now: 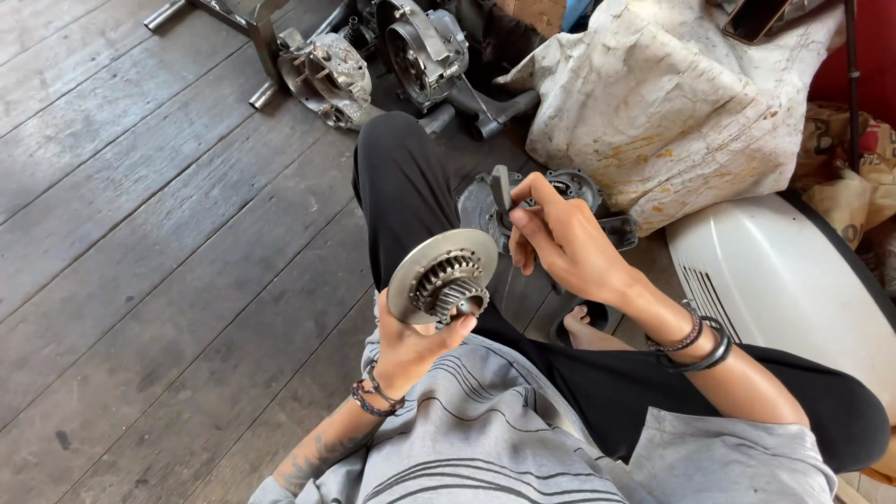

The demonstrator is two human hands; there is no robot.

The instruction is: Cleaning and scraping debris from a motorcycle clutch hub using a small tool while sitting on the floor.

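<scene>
Head view, looking down at a seated person's lap: the left hand (411,347) is closed around the underside of a round, silvery metal disc with a toothed gear cluster at its centre (442,277), holding it up with its face tilted toward the camera. The right hand (560,238) pinches a short, dark, flat metal tool (502,191) upright in its fingers, just above and to the right of the disc, not touching it. Judging from this, the gear part is out and being worked on in the hand; the tool has not yet met it, and nothing looks refitted. Behind the hands a dark round engine cover (485,207) lies on the grey, weathered plank floor (159,252). Farther off sit grimy aluminium engine casings (383,56), a stained white sack (663,103) and a white curved body panel (775,275).
</scene>
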